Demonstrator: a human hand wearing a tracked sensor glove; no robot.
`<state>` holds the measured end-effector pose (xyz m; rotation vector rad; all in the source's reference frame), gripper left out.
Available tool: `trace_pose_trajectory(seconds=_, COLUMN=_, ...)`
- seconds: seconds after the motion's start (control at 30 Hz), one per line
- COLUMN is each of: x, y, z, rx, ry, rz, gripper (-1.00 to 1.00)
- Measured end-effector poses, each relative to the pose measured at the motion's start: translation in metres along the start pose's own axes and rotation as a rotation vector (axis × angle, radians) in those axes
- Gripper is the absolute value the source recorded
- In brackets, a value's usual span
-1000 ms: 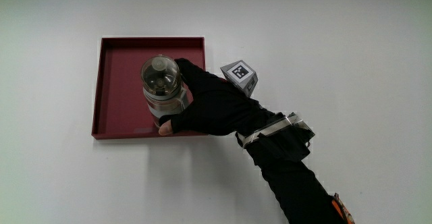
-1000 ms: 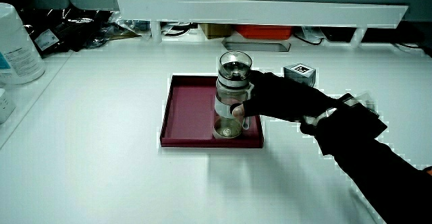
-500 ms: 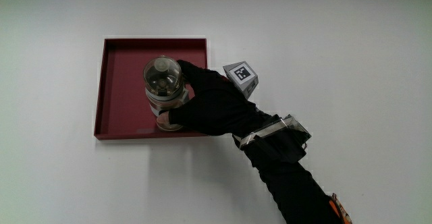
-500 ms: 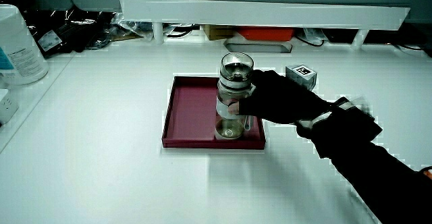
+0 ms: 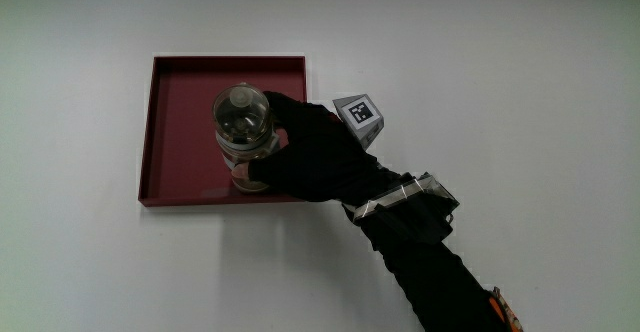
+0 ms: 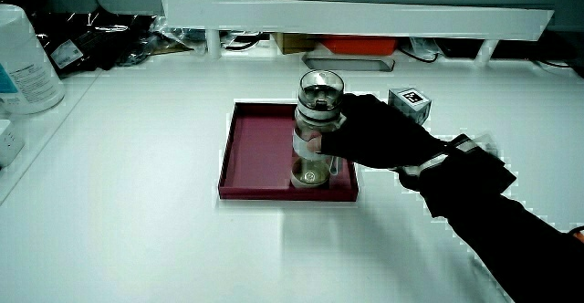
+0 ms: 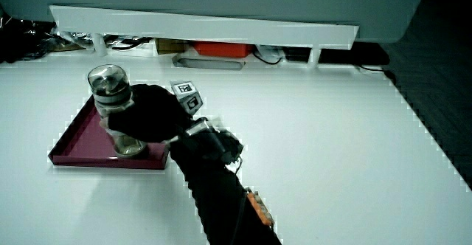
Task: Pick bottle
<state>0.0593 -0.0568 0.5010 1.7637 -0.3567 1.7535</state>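
Observation:
A clear glass bottle [image 5: 243, 122] with a pale band around its middle stands upright in a dark red tray [image 5: 180, 122], near the tray's edge closest to the person. The gloved hand [image 5: 305, 157] is beside the bottle, with its fingers wrapped around the bottle's lower body. The patterned cube [image 5: 359, 112] rides on the back of the hand. Both side views show the same grasp: bottle [image 6: 315, 111] and hand [image 6: 370, 139], bottle [image 7: 110, 86] and hand [image 7: 151, 116]. The bottle's base appears to sit on or just above the floor of the tray [image 6: 260, 152].
A low white partition [image 6: 356, 15] runs along the table's edge farthest from the person, with cables and boxes under it. A large white container [image 6: 23, 61] stands at the table's side edge. The forearm [image 5: 420, 242] reaches in from the person's edge.
The hand has closed more tightly around the bottle's lower body. The bottle has stayed almost in the same place in the tray.

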Motion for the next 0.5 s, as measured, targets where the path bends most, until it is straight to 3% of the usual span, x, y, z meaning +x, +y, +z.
trace_pose_trajectory(seconds=0.1, x=-0.018, y=-0.004, z=0.005, rx=-0.021, ry=0.031, rz=0.048, gripper=1.0)
trace_pose_trajectory(seconds=0.27, x=-0.047, y=-0.018, z=0.014, rx=-0.023, ry=-0.008, rz=0.089, gripper=1.0)
trace_pose_trajectory(seconds=0.43, x=-0.061, y=-0.034, z=0.019, rx=-0.052, ry=-0.061, rz=0.146, gripper=1.0)
trace_pose_trajectory(seconds=0.5, x=-0.061, y=-0.04, z=0.017, rx=-0.068, ry=-0.079, rz=0.219, gripper=1.0)
